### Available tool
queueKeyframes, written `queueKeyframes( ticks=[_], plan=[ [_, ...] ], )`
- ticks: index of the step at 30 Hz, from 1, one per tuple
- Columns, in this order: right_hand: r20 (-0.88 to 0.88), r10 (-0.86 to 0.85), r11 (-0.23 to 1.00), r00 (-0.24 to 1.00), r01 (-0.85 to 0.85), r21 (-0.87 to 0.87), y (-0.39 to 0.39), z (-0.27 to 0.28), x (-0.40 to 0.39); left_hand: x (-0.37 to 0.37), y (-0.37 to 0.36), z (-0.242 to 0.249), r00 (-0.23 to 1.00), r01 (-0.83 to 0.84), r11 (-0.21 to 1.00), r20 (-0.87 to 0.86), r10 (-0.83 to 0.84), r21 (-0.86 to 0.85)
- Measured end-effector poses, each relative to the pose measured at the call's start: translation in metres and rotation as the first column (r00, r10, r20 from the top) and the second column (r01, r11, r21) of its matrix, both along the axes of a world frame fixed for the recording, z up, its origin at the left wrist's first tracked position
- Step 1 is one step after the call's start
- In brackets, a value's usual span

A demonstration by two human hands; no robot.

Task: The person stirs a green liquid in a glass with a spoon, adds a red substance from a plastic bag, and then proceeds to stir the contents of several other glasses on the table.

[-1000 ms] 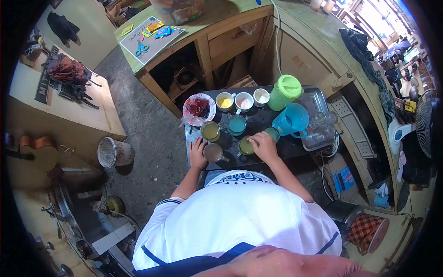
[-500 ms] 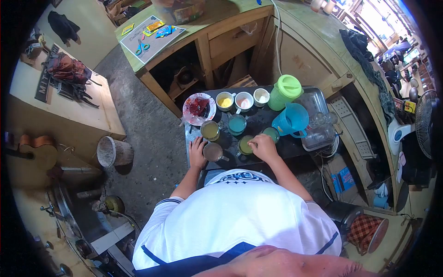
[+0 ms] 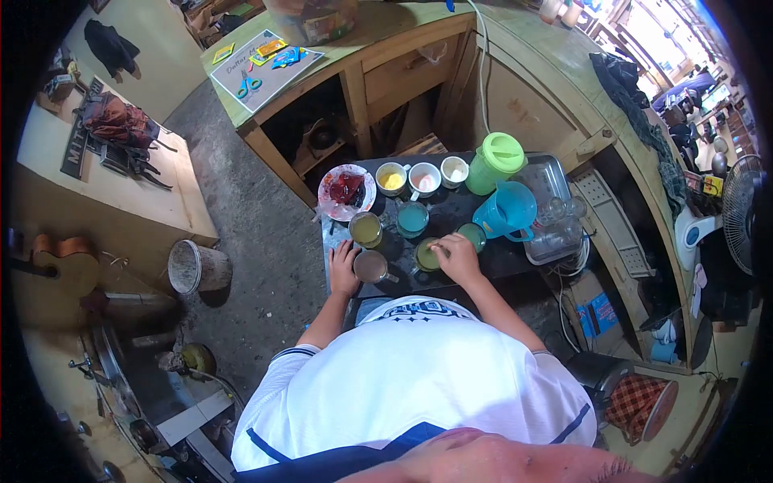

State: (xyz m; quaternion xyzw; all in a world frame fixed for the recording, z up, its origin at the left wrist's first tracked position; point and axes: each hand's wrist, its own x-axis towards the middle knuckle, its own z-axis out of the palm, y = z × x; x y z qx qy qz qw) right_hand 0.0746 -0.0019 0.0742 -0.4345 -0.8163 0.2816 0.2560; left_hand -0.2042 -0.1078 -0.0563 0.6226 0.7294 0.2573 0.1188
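Over a glass mug of green drink (image 3: 423,257), my right hand (image 3: 459,259) is closed in a pinch; whatever it holds is too small to make out. My left hand (image 3: 344,266) lies flat with fingers spread on the left part of the dark table (image 3: 394,287). Beside it stand a glass of greyish-brown drink (image 3: 370,266) and one of olive drink (image 3: 366,230). A glass of blue drink (image 3: 412,218) is in the middle. Partly behind my right hand is another greenish glass (image 3: 473,234).
Along the back stand a plate (image 3: 324,191) with red packets, three white cups (image 3: 423,179) with contents, a lidded green pitcher (image 3: 492,167) and a blue jug (image 3: 506,211). A clear tray (image 3: 551,251) holds glasses. Beyond is a wooden counter (image 3: 378,40) with scissors (image 3: 248,84).
My right hand has shifted slightly left over the green drink, still pinched. My left hand stays flat on the table.
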Motion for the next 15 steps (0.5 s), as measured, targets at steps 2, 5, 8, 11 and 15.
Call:
queueKeyframes(
  ticks=[2,5,8,11,15],
  plan=[
    [0.005,-0.040,0.995,0.999,0.040,0.094,-0.001,0.006,0.000,0.000,0.000,0.003,1.000,-0.002,1.000,-0.011,0.002,0.005],
    [0.116,0.102,0.995,0.988,-0.103,0.004,-0.003,0.011,0.004,0.001,-0.002,0.000,1.000,-0.003,1.000,-0.007,0.003,-0.002],
    [0.112,0.144,0.987,0.983,-0.151,0.058,0.000,0.048,0.003,-0.001,0.000,0.000,1.000,-0.010,1.000,0.001,0.010,-0.012],
    [0.066,0.142,0.986,0.988,-0.148,0.082,0.003,0.101,0.002,0.000,-0.001,0.001,1.000,-0.004,1.000,0.003,0.004,-0.017],
    [0.005,0.148,0.980,0.989,-0.147,0.133,0.015,0.143,0.000,0.000,-0.002,-0.002,1.000,-0.008,1.000,0.001,0.008,-0.009]
  ],
)
